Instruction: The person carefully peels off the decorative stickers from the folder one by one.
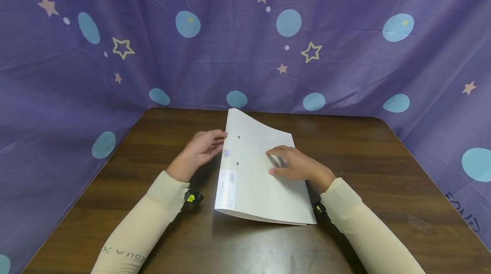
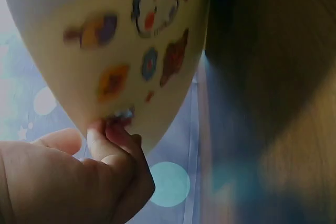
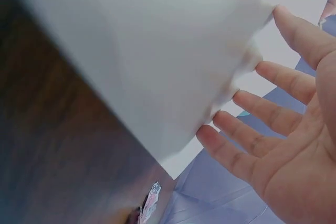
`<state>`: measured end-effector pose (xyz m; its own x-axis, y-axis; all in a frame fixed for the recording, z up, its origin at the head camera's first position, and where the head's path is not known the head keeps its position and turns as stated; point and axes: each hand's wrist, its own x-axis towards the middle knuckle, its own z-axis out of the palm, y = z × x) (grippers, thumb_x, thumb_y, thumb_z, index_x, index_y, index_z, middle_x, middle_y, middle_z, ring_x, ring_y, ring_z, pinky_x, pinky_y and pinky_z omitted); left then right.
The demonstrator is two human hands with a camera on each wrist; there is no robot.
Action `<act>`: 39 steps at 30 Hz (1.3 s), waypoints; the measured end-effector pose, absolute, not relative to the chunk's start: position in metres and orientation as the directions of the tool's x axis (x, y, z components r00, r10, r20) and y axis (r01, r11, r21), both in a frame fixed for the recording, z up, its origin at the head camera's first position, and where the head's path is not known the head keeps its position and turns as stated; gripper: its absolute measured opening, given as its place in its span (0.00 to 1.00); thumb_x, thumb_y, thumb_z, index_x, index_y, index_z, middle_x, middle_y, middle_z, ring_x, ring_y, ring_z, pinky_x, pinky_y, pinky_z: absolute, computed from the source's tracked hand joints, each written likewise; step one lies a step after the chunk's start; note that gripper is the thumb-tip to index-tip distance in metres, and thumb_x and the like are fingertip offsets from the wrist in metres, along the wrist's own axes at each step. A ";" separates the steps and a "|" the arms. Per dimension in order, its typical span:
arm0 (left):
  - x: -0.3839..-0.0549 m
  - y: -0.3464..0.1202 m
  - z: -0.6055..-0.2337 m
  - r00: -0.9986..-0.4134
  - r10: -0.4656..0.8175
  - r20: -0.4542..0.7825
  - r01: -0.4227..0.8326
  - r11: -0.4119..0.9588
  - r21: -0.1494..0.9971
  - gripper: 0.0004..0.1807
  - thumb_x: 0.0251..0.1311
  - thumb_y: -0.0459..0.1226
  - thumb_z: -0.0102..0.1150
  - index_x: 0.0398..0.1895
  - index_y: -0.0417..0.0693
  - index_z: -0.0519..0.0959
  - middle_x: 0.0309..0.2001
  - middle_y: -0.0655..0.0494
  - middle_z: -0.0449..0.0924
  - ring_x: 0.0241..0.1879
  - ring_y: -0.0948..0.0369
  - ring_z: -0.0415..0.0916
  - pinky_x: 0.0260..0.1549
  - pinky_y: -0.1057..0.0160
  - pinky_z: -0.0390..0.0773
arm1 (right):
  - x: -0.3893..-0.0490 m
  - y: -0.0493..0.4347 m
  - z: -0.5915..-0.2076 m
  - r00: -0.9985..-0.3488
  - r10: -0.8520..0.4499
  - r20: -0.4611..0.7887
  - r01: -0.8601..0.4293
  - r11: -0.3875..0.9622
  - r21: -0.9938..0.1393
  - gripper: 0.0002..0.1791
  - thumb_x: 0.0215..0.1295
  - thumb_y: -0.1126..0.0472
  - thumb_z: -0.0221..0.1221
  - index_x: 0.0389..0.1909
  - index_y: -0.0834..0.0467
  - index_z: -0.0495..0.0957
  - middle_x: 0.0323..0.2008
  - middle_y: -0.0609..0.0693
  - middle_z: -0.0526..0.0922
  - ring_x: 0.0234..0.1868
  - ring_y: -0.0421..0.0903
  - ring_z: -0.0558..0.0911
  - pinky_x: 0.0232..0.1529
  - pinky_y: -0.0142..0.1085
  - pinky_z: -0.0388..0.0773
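A white folder (image 1: 264, 176) stands over the middle of the table, its spine side raised and tilted. Two rivets and a printed label (image 1: 226, 189) run along the spine. Colourful stickers (image 2: 113, 82) cover the side facing the left wrist camera. My left hand (image 1: 202, 148) is at the spine, bent fingertips touching the stickered side near a small shiny spot (image 2: 124, 114); its thumb stands apart from the other fingers. On the white face, my right hand (image 1: 293, 165) touches with spread fingertips. In the right wrist view those fingers (image 3: 236, 156) look straight and hold nothing.
A brown wooden table (image 1: 345, 146) lies underneath, with purple patterned cloth (image 1: 238, 52) behind and at both sides. A clear scrap (image 1: 419, 224) lies at the table's right. Low in the right wrist view is a small pinkish thing (image 3: 150, 203), too unclear to name.
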<state>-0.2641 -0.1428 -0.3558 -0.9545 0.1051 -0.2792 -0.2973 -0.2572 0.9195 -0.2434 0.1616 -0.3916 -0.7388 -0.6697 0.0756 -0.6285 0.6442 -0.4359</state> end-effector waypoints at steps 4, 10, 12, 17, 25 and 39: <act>-0.262 -0.142 -0.352 -0.953 0.140 -0.270 -0.300 -0.292 0.908 0.07 0.69 0.29 0.55 0.44 0.34 0.81 0.45 0.47 0.81 0.42 0.60 0.80 0.44 0.69 0.81 | -0.243 0.160 -0.390 -0.751 -0.656 0.074 -0.612 0.651 -0.449 0.34 0.71 0.50 0.64 0.70 0.64 0.70 0.68 0.63 0.73 0.71 0.60 0.69 0.71 0.55 0.64; -0.261 -0.141 -0.348 -0.955 0.229 -0.188 -0.257 -0.327 0.909 0.23 0.74 0.34 0.49 0.67 0.29 0.69 0.51 0.48 0.79 0.44 0.60 0.78 0.49 0.64 0.79 | -0.245 0.161 -0.388 -0.754 -0.649 0.103 -0.611 0.636 -0.472 0.34 0.70 0.51 0.66 0.70 0.65 0.71 0.68 0.63 0.73 0.72 0.60 0.68 0.73 0.54 0.63; -0.260 -0.141 -0.347 -0.947 0.281 -0.153 -0.240 -0.306 0.921 0.26 0.73 0.34 0.49 0.71 0.33 0.67 0.49 0.51 0.81 0.42 0.61 0.79 0.46 0.62 0.81 | -0.247 0.162 -0.389 -0.753 -0.646 0.125 -0.617 0.626 -0.477 0.35 0.69 0.51 0.66 0.70 0.65 0.71 0.68 0.62 0.73 0.72 0.60 0.68 0.72 0.54 0.63; -0.257 -0.145 -0.345 -0.895 0.438 -0.085 -0.214 -0.253 0.943 0.34 0.70 0.34 0.50 0.79 0.49 0.60 0.53 0.53 0.81 0.46 0.56 0.80 0.46 0.52 0.82 | -0.252 0.164 -0.391 -0.754 -0.641 0.147 -0.618 0.614 -0.492 0.37 0.69 0.49 0.66 0.72 0.64 0.69 0.70 0.61 0.72 0.72 0.59 0.68 0.72 0.53 0.63; -0.254 -0.148 -0.343 -0.765 0.643 -0.036 -0.250 -0.245 0.937 0.48 0.66 0.26 0.50 0.83 0.71 0.45 0.60 0.44 0.76 0.51 0.51 0.82 0.48 0.47 0.83 | -0.255 0.163 -0.387 -0.752 -0.637 0.167 -0.619 0.596 -0.511 0.38 0.69 0.50 0.65 0.73 0.65 0.67 0.71 0.61 0.71 0.73 0.58 0.67 0.72 0.53 0.64; -0.248 -0.146 -0.334 -0.769 0.639 0.014 -0.211 -0.274 0.938 0.55 0.62 0.19 0.50 0.83 0.74 0.42 0.70 0.34 0.64 0.53 0.49 0.81 0.49 0.49 0.83 | -0.263 0.160 -0.356 -0.727 -0.674 0.129 -0.642 0.602 -0.475 0.37 0.71 0.50 0.64 0.73 0.66 0.67 0.70 0.64 0.71 0.72 0.61 0.67 0.72 0.56 0.63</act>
<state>-0.2475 -0.1462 -0.3343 -0.7691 0.6390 0.0137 -0.2109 -0.2740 0.9383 -0.2629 0.1604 -0.3563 -0.7272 -0.6742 0.1294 -0.6422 0.6015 -0.4751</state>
